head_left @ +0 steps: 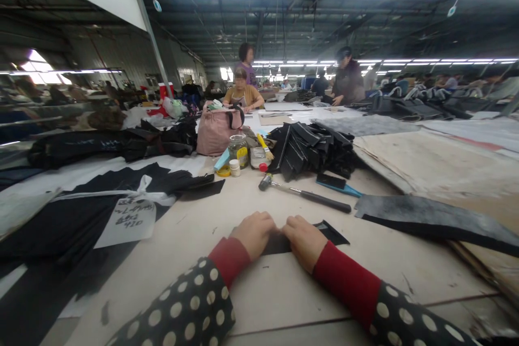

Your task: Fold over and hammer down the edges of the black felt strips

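Observation:
My left hand [255, 232] and my right hand [303, 239] rest side by side on the worktable [194, 238], both with fingers curled down onto a small black fabric piece [328, 231] that lies flat beneath them. Most of the piece is hidden by my hands; one corner sticks out to the right. Both sleeves are red-cuffed with black polka-dot fabric. Just beyond my hands lies a hammer [304, 193] with a black handle.
A blue-handled brush [337, 184], a stack of black cut pieces [310, 148], jars and a glue brush [243, 154], and a pink bag [217, 130] sit farther back. Black fabric bundles with a handwritten tag [127, 219] lie left. A dark strip [430, 219] lies right. Other people work at the far end.

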`<state>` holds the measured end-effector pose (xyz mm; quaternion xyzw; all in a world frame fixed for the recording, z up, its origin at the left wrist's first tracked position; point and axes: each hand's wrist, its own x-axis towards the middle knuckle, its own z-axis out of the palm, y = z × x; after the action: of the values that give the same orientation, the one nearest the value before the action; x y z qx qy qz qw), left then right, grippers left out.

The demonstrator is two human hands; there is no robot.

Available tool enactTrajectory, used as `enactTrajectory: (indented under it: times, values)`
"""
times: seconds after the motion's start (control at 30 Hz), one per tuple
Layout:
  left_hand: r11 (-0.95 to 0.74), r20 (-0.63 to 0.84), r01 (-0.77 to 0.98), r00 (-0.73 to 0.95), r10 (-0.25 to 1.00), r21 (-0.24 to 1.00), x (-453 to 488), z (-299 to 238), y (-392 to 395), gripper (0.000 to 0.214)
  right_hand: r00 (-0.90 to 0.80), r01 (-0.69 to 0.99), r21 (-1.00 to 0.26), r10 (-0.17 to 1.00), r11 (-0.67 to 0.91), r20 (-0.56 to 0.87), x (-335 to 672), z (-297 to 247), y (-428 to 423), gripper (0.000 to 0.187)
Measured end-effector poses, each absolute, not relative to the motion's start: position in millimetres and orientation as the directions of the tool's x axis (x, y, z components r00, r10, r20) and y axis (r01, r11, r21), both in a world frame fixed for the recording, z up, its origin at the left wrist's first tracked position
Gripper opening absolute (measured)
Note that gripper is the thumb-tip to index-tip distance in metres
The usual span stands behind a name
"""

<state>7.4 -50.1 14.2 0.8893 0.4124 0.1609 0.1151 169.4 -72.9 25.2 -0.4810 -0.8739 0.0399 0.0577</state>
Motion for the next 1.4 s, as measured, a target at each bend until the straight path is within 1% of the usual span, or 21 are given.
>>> enactTrajectory:
  times: [0.07,0.1,0.2,0.3,0.37,0.47,0.53,0.6,0.67,0.8,0.87,0.97,1.03,1.1,1.2,1.3,1.37,1.4]
  values:
    - [-0.643,0.172,0.697,0.625,0.761,0.318,5,17,-50,0.027,-0.525,0.848,-0.053,0.849,0.528,0.056,164,28,-76,0.022]
    - [-0.648,0.161,0.684,0.636,0.755,0.336,2,19,-49,0.028,-0.517,0.854,-0.037,0.854,0.52,0.06,163,30,-78,0.02]
    - [-0.625,0.144,0.632,0.641,0.754,0.458,-11,20,-45,0.028,-0.492,0.868,-0.03,0.867,0.495,0.074,160,32,-80,0.021]
    - [-0.538,0.126,0.638,0.574,0.809,0.551,-26,18,-43,0.027,-0.467,0.88,-0.048,0.88,0.472,0.089,160,31,-80,0.019]
    - [-0.501,0.125,0.648,0.536,0.835,0.574,-32,16,-44,0.026,-0.454,0.882,-0.085,0.885,0.463,0.103,161,29,-78,0.016]
    - [-0.496,0.156,0.648,0.509,0.847,0.577,-33,13,-46,0.026,-0.47,0.851,-0.205,0.876,0.483,0.109,160,25,-73,0.016]
    - [-0.495,0.169,0.654,0.497,0.851,0.571,-30,11,-47,0.027,-0.499,0.812,-0.285,0.859,0.51,0.116,158,23,-69,0.024]
    - [-0.499,0.177,0.661,0.493,0.852,0.56,-28,11,-48,0.028,-0.526,0.783,-0.316,0.842,0.535,0.124,153,22,-67,0.033]
    - [-0.519,0.183,0.668,0.508,0.842,0.533,-26,10,-49,0.028,-0.552,0.782,-0.276,0.827,0.559,0.112,148,23,-68,0.034]
    - [-0.563,0.175,0.679,0.554,0.814,0.472,-27,12,-48,0.029,-0.596,0.8,-0.058,0.802,0.597,0.035,137,28,-76,0.026]
    - [-0.577,0.155,0.65,0.587,0.794,0.495,-31,14,-46,0.028,-0.591,0.807,0.004,0.806,0.591,0.025,132,28,-78,0.025]
    - [-0.555,0.109,0.586,0.623,0.774,0.59,-43,17,-43,0.028,-0.565,0.825,0.016,0.824,0.564,0.049,129,27,-79,0.022]
    - [-0.505,0.096,0.581,0.591,0.801,0.638,-53,18,-43,0.027,-0.546,0.837,-0.001,0.835,0.548,0.073,130,27,-78,0.021]
    - [-0.464,0.101,0.592,0.541,0.835,0.66,-61,17,-45,0.026,-0.532,0.843,-0.04,0.842,0.537,0.085,131,28,-76,0.019]
    - [-0.434,0.109,0.604,0.498,0.861,0.669,-65,14,-48,0.025,-0.537,0.825,-0.159,0.84,0.542,0.078,131,29,-73,0.019]
    - [-0.435,0.126,0.62,0.477,0.87,0.653,-61,11,-48,0.026,-0.576,0.765,-0.297,0.813,0.572,0.085,129,27,-68,0.031]
    - [-0.462,0.149,0.627,0.486,0.862,0.628,-58,10,-49,0.027,-0.599,0.736,-0.326,0.795,0.594,0.095,127,26,-66,0.036]
    - [-0.481,0.16,0.631,0.496,0.853,0.608,-57,10,-49,0.028,-0.61,0.731,-0.314,0.787,0.605,0.095,126,26,-66,0.036]
